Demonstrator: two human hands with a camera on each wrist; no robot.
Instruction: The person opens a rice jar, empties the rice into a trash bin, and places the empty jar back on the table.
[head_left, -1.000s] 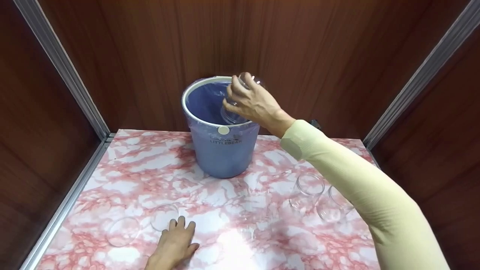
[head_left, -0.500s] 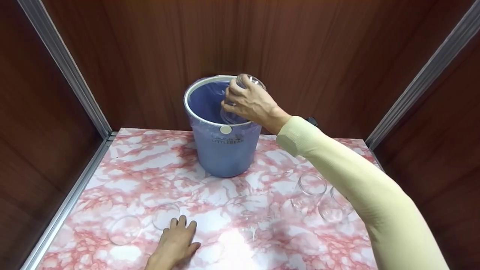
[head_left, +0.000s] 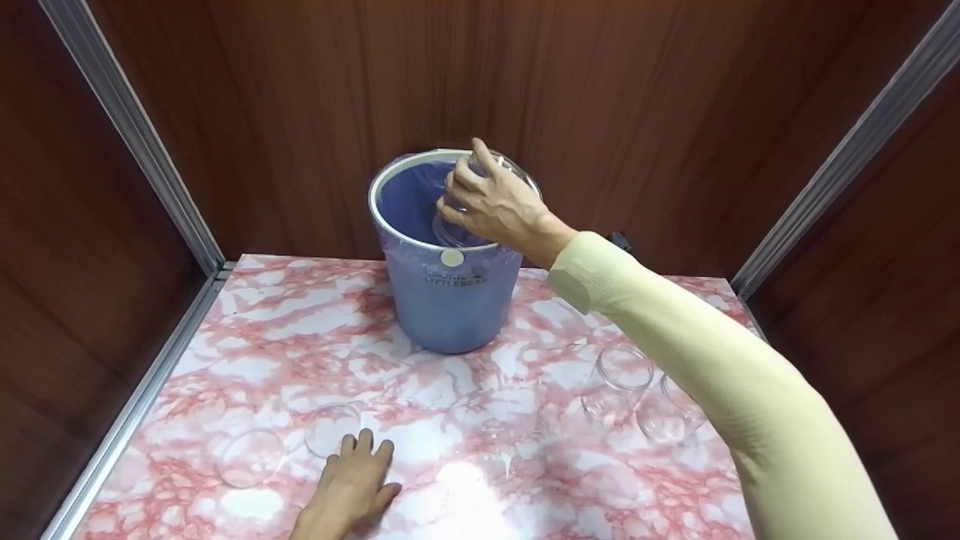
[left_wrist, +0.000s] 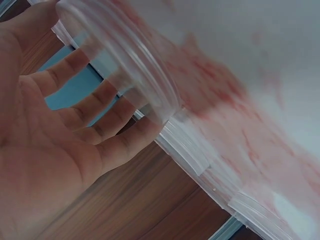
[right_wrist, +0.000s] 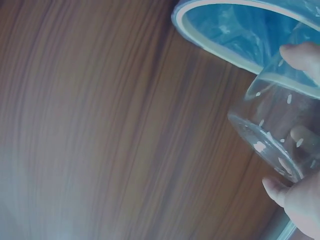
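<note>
My right hand [head_left: 491, 199] grips a clear jar [right_wrist: 275, 115] tipped mouth-down over the blue bin [head_left: 454, 315]. Its mouth reaches inside the lined rim, and small white specks show on the wall in the right wrist view. Low over the table at the front, my left hand [head_left: 349, 484] holds a clear round lid [left_wrist: 135, 55] by its edge, thumb on one side and fingers on the other. From the head view that lid is hidden under the hand. Two more clear lids, a near one [head_left: 334, 431] and a farther-left one [head_left: 251, 457], lie flat on the table.
Two clear jars, one [head_left: 619, 382] left of the other [head_left: 670, 416], stand at the right, partly behind the sleeve. The pink-and-white marbled table [head_left: 300, 360] has dark wood panels [head_left: 300, 112] on three sides. A small black object [head_left: 619, 241] sits at the back.
My right hand has moved slightly left and lower over the bin with the jar, and its index finger has lifted off the jar's base. The left hand stays put.
</note>
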